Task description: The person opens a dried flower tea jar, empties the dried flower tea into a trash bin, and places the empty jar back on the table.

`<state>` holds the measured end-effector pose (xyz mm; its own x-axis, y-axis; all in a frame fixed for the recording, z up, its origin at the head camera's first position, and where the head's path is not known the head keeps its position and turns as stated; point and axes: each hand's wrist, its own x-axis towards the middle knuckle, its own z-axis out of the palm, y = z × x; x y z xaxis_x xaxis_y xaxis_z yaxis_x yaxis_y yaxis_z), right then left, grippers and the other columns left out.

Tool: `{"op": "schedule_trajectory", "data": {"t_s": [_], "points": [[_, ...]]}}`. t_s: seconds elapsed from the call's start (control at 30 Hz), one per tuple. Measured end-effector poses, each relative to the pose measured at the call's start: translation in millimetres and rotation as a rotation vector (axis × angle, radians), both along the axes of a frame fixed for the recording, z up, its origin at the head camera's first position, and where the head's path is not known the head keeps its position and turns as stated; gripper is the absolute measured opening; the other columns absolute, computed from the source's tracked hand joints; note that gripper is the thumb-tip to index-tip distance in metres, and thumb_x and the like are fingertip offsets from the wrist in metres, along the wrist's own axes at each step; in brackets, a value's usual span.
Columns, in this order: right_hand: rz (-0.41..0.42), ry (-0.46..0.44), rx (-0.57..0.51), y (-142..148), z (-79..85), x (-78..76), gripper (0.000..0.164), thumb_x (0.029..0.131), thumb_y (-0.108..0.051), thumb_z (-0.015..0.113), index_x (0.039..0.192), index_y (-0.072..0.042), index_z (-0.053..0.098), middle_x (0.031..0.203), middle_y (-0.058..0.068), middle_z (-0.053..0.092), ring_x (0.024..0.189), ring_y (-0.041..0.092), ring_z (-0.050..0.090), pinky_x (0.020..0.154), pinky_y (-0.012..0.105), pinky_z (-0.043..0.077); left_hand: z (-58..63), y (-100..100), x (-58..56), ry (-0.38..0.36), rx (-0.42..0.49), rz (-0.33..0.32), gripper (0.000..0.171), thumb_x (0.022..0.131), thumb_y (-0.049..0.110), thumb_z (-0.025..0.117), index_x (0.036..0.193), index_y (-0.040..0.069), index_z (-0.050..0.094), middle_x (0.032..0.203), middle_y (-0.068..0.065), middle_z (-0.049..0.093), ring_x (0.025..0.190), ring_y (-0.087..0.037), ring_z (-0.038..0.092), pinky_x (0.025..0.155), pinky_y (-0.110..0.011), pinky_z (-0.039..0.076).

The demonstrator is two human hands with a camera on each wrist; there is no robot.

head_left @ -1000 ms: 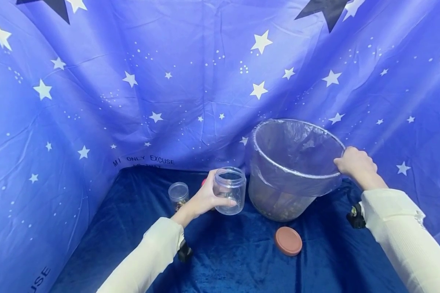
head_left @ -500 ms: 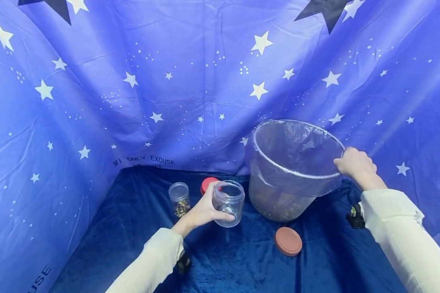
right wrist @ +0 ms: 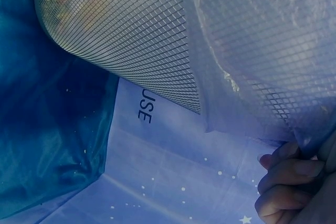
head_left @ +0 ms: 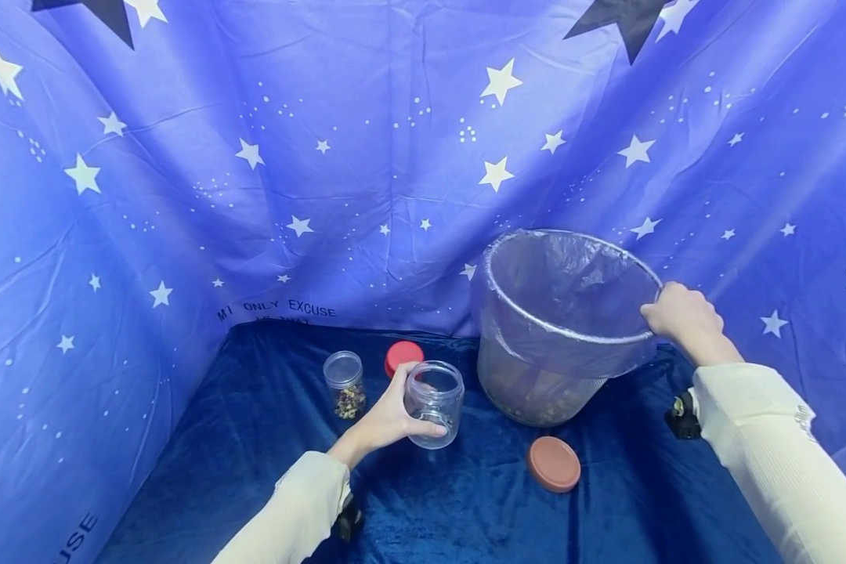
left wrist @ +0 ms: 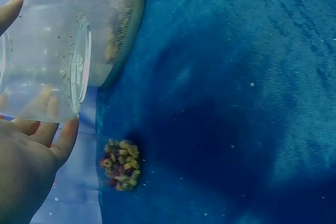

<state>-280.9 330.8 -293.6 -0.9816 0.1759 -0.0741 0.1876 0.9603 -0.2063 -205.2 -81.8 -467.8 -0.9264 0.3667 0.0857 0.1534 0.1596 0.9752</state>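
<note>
My left hand [head_left: 384, 419] grips a clear plastic jar [head_left: 435, 407] around its side, upright and without a lid. In the left wrist view a few small specks cling inside the jar [left wrist: 47, 66]. My right hand [head_left: 685, 321] holds the rim of a mesh trash bin [head_left: 536, 388], its fingers curled over the bag's edge. A translucent bag [head_left: 571, 345] lines the bin and folds down over the outside. Yellowish bits show through the mesh near the bottom. In the right wrist view the curled fingers [right wrist: 286, 182] press against the bag.
A smaller clear jar [head_left: 344, 384], part filled with dried flower buds, stands left of my left hand. Behind the held jar lies a red lid [head_left: 403, 356]. A brownish-pink lid [head_left: 554, 464] lies in front of the bin. Dark blue cloth [head_left: 465, 517] covers the table; a starry curtain [head_left: 366, 188] hangs behind.
My left hand has lowered the jar toward the cloth and slightly left, away from the bin, uncovering the red lid and the smaller jar. My right hand stays on the bin's rim.
</note>
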Motion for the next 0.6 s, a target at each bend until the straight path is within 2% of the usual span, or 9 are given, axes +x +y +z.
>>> {"op": "schedule_trajectory", "data": {"t_s": [0.13,0.37,0.6], "points": [[0.002,-0.002,0.001,0,-0.5,0.2,0.047,0.091,-0.029,0.043,0.108,0.015,0.051,0.113,0.045,0.050,0.101,0.063,0.051,0.068,0.058,0.045,-10.6,-2,3.6,0.011,-0.037,0.020,0.096,0.065,0.013,0.090,0.141,0.014,0.031,0.135,-0.010,0.054,0.123,-0.021,0.055,0.111,-0.042,0.036],[-0.006,-0.008,0.001,0,-1.1,-0.5,0.049,0.092,-0.029,0.043,0.110,0.015,0.050,0.115,0.046,0.049,0.103,0.064,0.049,0.070,0.060,0.045,-30.6,-6,12.4,-0.003,-0.056,0.058,0.099,0.061,0.013,0.092,0.140,0.012,0.031,0.139,-0.017,0.052,0.125,-0.026,0.054,0.111,-0.045,0.036],[-0.008,0.008,0.002,0,-0.7,-0.3,0.049,0.090,-0.029,0.043,0.110,0.015,0.050,0.115,0.047,0.049,0.104,0.065,0.049,0.071,0.061,0.045,-44.8,-9,18.1,-0.020,-0.091,0.088,0.099,0.061,0.017,0.093,0.139,0.013,0.032,0.133,-0.013,0.057,0.122,-0.025,0.057,0.109,-0.045,0.038]]}}
